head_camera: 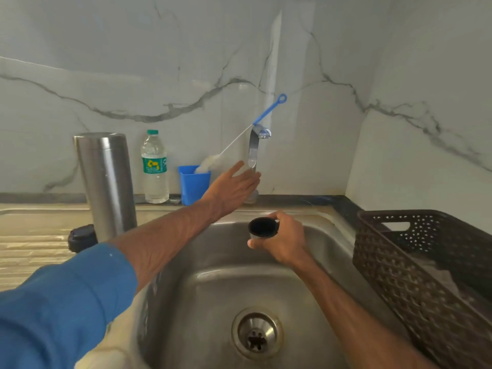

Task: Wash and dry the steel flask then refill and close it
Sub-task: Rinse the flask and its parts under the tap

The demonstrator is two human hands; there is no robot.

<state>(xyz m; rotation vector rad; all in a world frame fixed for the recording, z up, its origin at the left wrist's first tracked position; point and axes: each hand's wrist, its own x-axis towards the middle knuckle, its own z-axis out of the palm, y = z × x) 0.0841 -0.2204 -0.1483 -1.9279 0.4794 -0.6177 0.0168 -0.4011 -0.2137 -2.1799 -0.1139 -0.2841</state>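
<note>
Head view.
- Steel flask (106,182): upright on the draining board, left of the sink (213,302).
- Black stopper (82,237): on the board, just beside the flask's base.
- Cup lid (263,228): black inside, mouth towards the camera, above the basin.
- Right hand (286,239): fingers curled round the cup lid.
- Left hand (234,189): fingers straight, holding nothing, tips at the tap (254,150); contact cannot be told.
- Water bottle (155,169), blue cup (194,183) with bottle brush (239,139): along the wall.
- Brown basket (426,275): right of the sink.
</note>
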